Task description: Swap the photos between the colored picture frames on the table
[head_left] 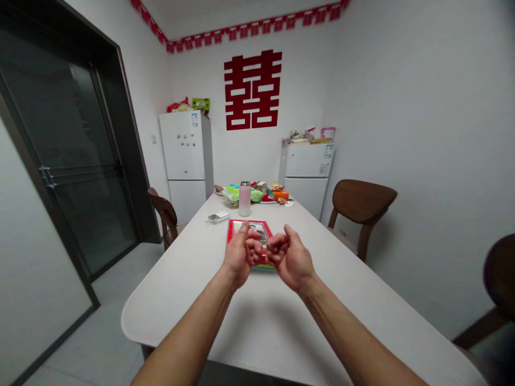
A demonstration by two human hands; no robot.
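Note:
My left hand (242, 254) and my right hand (292, 258) hang in the air above the table, close together with the fingertips almost meeting. Their fingers curl loosely inward while the thumbs stand apart. I see nothing held in either palm. Just beyond and partly behind them, a red-bordered picture book or box (230, 231) lies flat on the table; a picture of a person shows on its top. Its near edge is green, and my hands hide part of it.
On the white table (181, 300), a pink bottle (244, 201) stands behind the red item. A small white device (219, 217) lies to its left. Green packs (233, 193) and an orange packet (280, 195) crowd the far end. Wooden chairs (362, 201) flank the table.

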